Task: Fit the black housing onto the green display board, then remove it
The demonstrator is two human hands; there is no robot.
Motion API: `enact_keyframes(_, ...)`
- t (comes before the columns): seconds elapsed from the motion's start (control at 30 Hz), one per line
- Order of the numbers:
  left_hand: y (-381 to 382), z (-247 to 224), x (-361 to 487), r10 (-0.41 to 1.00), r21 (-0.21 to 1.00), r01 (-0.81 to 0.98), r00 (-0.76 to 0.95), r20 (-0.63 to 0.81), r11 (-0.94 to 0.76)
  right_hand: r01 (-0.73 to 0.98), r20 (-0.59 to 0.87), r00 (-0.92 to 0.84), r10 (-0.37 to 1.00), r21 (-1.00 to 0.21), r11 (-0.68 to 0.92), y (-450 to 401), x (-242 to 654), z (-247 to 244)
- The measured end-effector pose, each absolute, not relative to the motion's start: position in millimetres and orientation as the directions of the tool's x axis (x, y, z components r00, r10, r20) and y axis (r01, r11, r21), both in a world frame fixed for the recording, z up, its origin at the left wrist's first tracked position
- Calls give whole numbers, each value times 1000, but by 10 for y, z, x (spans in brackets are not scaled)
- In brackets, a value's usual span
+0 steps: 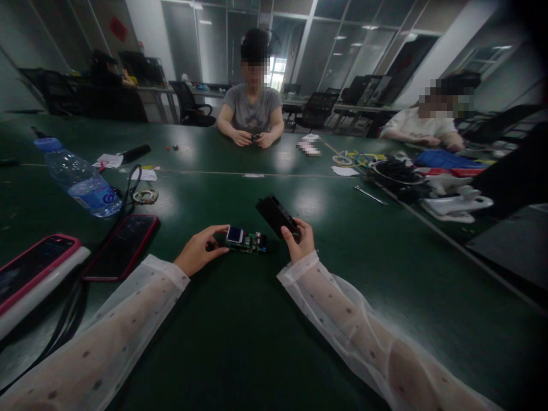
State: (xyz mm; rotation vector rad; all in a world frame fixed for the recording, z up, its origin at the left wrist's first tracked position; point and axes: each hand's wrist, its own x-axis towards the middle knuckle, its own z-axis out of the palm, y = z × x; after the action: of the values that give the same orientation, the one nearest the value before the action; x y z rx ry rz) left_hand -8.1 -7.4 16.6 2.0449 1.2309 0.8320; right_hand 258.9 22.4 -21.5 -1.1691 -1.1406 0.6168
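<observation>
Between thumb and fingers, my left hand grips the left end of a green circuit board with a small square screen. The board is just above or on the green table; I cannot tell which. To its right, my right hand is closed around the lower end of a black rectangular plastic case. The case is tilted, its far end pointing up and left, apart from the board. My fingers hide part of its near end.
On the left are a water bottle, a phone with a red edge, a pink-cased phone and black cables. A wrench and piled cables lie to the right. A person sits opposite, another at right.
</observation>
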Motion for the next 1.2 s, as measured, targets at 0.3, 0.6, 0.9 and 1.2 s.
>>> enact_keyframes(0.3,-46,141,-92,898,712,566,380,222,-415,156,335,329,883,-941,299,230,2616,-238)
enact_keyframes(0.6,-59,148,-83,899,710,566,369,235,-419,102,304,366,880,-952,287,210,2575,-194)
enact_keyframes(0.9,-58,157,-88,912,719,580,362,194,-384,127,314,361,878,-949,287,199,2580,-190)
enact_keyframes(1.2,-71,165,-91,914,718,584,358,192,-379,145,308,342,888,-951,275,191,2585,-190)
